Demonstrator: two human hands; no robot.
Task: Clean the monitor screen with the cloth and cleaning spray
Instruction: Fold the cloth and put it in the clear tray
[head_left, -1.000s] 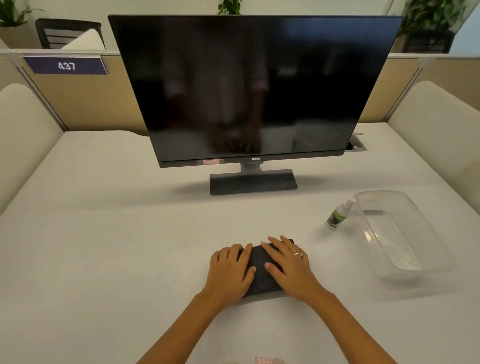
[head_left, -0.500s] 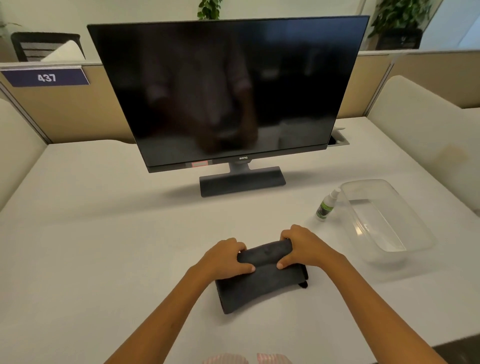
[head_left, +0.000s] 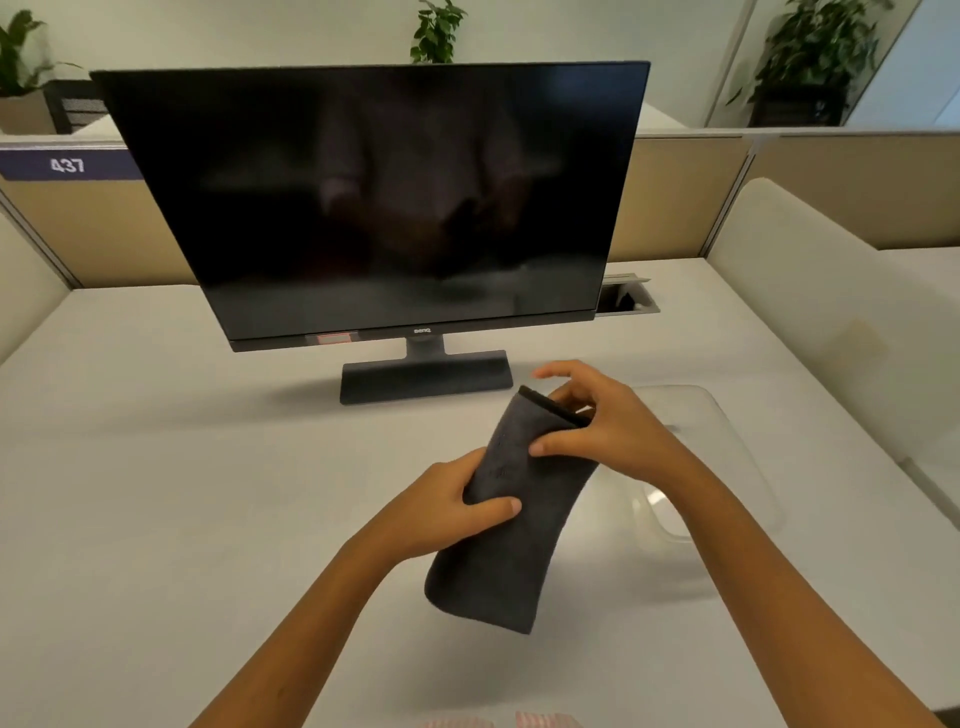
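Observation:
A dark grey folded cloth (head_left: 514, 530) hangs lifted above the white desk, in front of the black monitor (head_left: 384, 197). My left hand (head_left: 447, 504) grips the cloth's left edge near its middle, thumb across the front. My right hand (head_left: 597, 426) pinches the cloth's upper end, with the index finger stretched out above it. The lower end of the cloth dangles free. The monitor screen is off and dark, standing on its flat base (head_left: 423, 382). The spray bottle is hidden behind my right hand.
A clear plastic tub (head_left: 727, 467) sits on the desk at the right, partly behind my right forearm. A cable slot (head_left: 626, 301) lies behind the monitor's right corner. Beige partitions and padded side panels enclose the desk (head_left: 156, 467).
Both hands went from lying flat on the cloth to gripping it, then lifted it off the desk and turned it upright. The view has moved closer to the monitor.

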